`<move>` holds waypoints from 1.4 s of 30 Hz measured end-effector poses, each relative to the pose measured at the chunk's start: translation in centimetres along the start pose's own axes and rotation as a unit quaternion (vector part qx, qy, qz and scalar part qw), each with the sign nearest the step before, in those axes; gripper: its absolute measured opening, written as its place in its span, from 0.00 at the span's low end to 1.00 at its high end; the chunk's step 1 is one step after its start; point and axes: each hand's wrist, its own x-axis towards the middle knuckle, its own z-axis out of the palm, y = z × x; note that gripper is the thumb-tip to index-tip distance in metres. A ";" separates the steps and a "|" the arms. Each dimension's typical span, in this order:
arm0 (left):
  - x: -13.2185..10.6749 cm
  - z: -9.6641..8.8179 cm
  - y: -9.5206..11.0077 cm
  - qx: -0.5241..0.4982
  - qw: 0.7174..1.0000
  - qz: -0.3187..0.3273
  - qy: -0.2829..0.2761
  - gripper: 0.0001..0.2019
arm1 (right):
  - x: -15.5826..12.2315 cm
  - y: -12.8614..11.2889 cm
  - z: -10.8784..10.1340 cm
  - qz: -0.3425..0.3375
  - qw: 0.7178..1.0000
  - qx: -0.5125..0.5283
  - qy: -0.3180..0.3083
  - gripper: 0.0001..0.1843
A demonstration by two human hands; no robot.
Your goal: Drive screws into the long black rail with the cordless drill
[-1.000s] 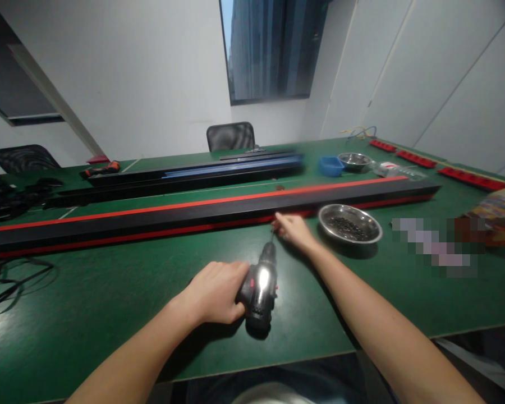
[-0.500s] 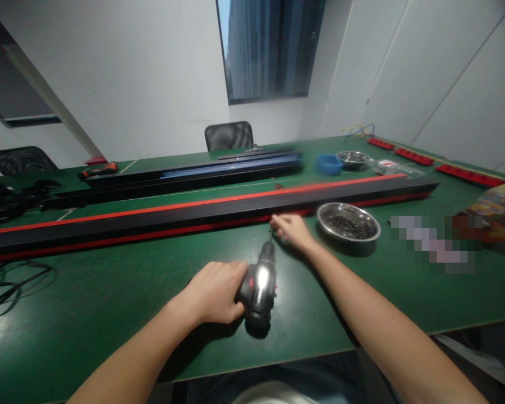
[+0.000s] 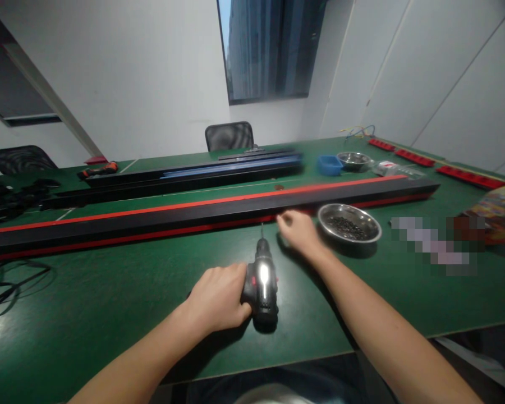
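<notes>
While the cordless drill (image 3: 261,280) is gripped by the left hand (image 3: 219,297), whose fingers are wrapped tight around the handle, it is kept low over the green desk (image 3: 109,292), near the middle of the near edge. Its bit is pointed at the long black and red rail (image 3: 151,216), which is laid across the desk from left to right, and the tip is seen just short of it. The right hand (image 3: 298,230) is held against the rail's near side with its fingers loosely curled; whether anything is pinched in them cannot be told. A steel bowl (image 3: 349,223) of dark screws is set just to the right of that hand.
</notes>
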 end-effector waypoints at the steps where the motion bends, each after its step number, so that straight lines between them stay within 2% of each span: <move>1: 0.0 0.0 0.1 0.000 1.000 -0.007 0.001 0.12 | 0.0 -0.1 -0.6 -0.005 0.999 -0.035 0.012 0.15; 5: 0.3 -0.1 0.6 -0.002 0.999 -0.033 0.000 0.12 | 0.2 0.0 -3.5 0.032 0.987 -0.136 0.074 0.19; 9: 0.5 -0.1 0.6 -0.006 0.999 -0.043 0.005 0.12 | 0.6 1.3 -6.3 0.115 0.968 -0.197 0.100 0.22; 14: 0.7 0.0 0.4 -0.009 0.999 -0.043 0.009 0.13 | 0.9 3.6 -8.5 0.213 0.948 -0.223 0.081 0.25; 22: 0.9 0.1 0.2 -0.006 0.999 -0.046 0.015 0.12 | 1.0 6.1 -9.5 0.306 0.922 -0.238 0.002 0.31; 31: 1.0 0.0 0.2 -0.001 0.999 -0.041 0.006 0.11 | 1.3 9.2 -9.5 0.297 0.914 -0.264 -0.078 0.22; 35: 1.0 -0.1 0.0 0.000 0.999 -0.032 0.005 0.12 | 1.5 9.7 -9.2 0.298 0.907 -0.272 -0.119 0.17; 38: 0.8 -0.2 -0.2 0.004 1.000 -0.017 0.005 0.13 | 1.3 9.9 -9.1 0.278 0.915 -0.275 -0.102 0.14; 42: 0.6 -0.4 -0.6 0.004 1.000 0.007 -0.002 0.13 | 0.9 10.3 -8.9 0.229 0.937 -0.261 -0.029 0.13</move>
